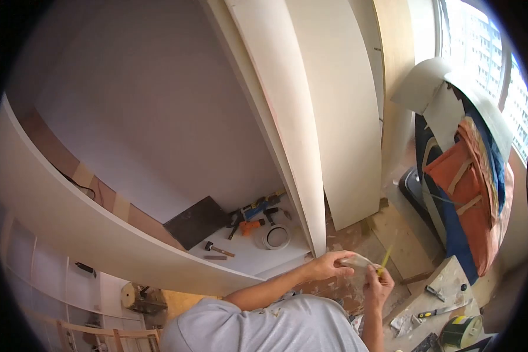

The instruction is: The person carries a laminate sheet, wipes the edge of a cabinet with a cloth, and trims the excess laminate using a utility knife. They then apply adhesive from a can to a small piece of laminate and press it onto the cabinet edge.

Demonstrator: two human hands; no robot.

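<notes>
My left hand (pixel 331 265) reaches in from the left, its fingers closed around one end of a pale, slightly curved strip (pixel 359 261). At the strip's other end is my right hand (pixel 379 283), with the fingers closed. A thin yellow strip-like thing (pixel 388 256) sticks up from the right hand; its exact kind cannot be made out. Both hands are in front of my grey shirt, close to each other, above the littered floor (pixel 334 240).
Tall pale panels (pixel 334 105) stand ahead. Left, a large cabinet frame holds a hammer (pixel 220 249), a tape roll (pixel 276 237), an orange tool (pixel 252 226) and a dark board (pixel 198 222). At right are an orange bag (pixel 469 193), a knife (pixel 443 309) and a tin (pixel 460 331).
</notes>
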